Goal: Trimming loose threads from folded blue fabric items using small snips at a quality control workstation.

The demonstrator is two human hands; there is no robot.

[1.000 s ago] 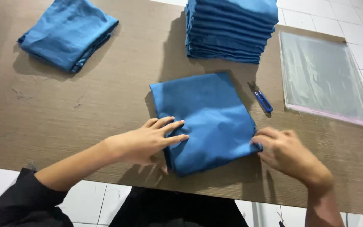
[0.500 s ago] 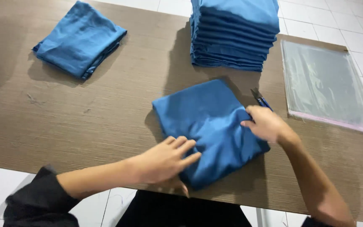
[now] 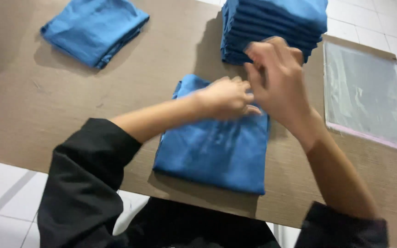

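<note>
A folded blue garment (image 3: 217, 147) lies flat on the brown table (image 3: 47, 105) right in front of me. My left hand (image 3: 226, 96) rests on its far edge, fingers curled onto the cloth. Just beyond that edge my right hand (image 3: 276, 78) is raised, blurred, fingers apart, in front of a tall stack of folded blue garments (image 3: 276, 23). I cannot see anything in it.
Another folded blue garment (image 3: 95, 30) lies at the far left of the table. A clear plastic bag (image 3: 368, 96) with a pink edge lies flat at the right. White floor tiles show beyond the table's near and far edges.
The garment now lies squarer and nearer to me. Both hands moved from its near and right sides to its far edge. The right hand has lifted off. The pen is no longer visible.
</note>
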